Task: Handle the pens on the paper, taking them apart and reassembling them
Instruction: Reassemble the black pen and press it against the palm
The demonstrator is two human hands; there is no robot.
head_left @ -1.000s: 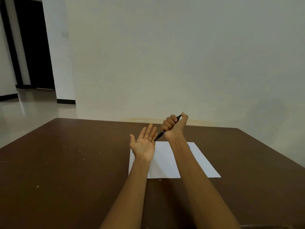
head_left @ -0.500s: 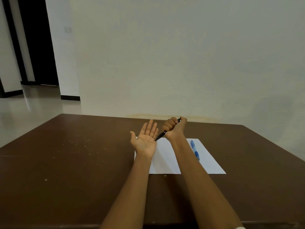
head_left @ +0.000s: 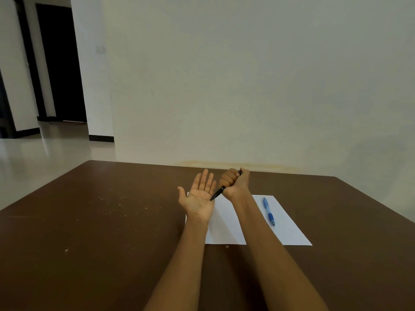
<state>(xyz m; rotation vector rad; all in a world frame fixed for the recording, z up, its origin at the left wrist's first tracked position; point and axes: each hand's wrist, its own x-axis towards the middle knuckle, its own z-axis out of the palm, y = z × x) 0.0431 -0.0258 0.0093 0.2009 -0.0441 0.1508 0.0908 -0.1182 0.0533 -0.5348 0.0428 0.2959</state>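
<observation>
Right hand [head_left: 234, 184] fisted round black pen [head_left: 217, 194] - tip on palm, probably testing it | left hand [head_left: 199, 196] flat, fingers spread | blue pen [head_left: 268, 211] waits on paper [head_left: 226, 223] - 1 left

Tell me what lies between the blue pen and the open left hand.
In the head view, the right forearm crosses white paper between the blue pen and left hand; the right hand grips a black pen.

The paper [head_left: 226, 230] lies on the table [head_left: 101, 221]; one pen [head_left: 268, 211] rests on its right part (another pen [head_left: 216, 194] is held above its far-left corner).
</observation>
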